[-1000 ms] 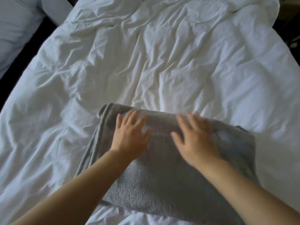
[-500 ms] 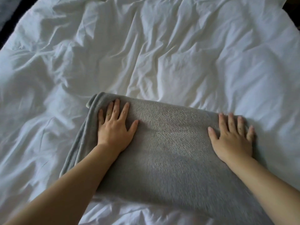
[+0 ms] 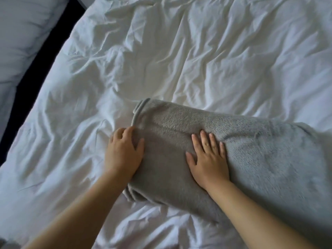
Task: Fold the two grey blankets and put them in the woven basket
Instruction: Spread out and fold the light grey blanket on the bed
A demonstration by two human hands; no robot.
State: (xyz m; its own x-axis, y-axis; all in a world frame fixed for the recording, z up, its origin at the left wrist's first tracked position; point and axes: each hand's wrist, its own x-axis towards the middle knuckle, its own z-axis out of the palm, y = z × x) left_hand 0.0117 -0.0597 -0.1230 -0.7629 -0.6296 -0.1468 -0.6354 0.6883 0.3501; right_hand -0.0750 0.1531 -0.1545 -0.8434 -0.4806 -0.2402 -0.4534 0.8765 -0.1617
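Observation:
One grey fleece blanket (image 3: 255,159) lies folded in several layers on the white bed, stretching from the centre to the right edge of the view. My left hand (image 3: 124,151) grips the blanket's left end, fingers curled over the stacked edges and thumb on top. My right hand (image 3: 208,159) presses flat on the blanket's top with fingers spread. No second blanket and no woven basket appear in view.
A crumpled white duvet (image 3: 179,60) covers the bed all around the blanket. A dark gap (image 3: 27,87) runs along the bed's left side, with another white bed or pillow (image 3: 19,36) beyond it.
My left hand slid from the blanket's top to its left end and curled around the edge. My right hand moved from the right end to the middle. The view shifted left.

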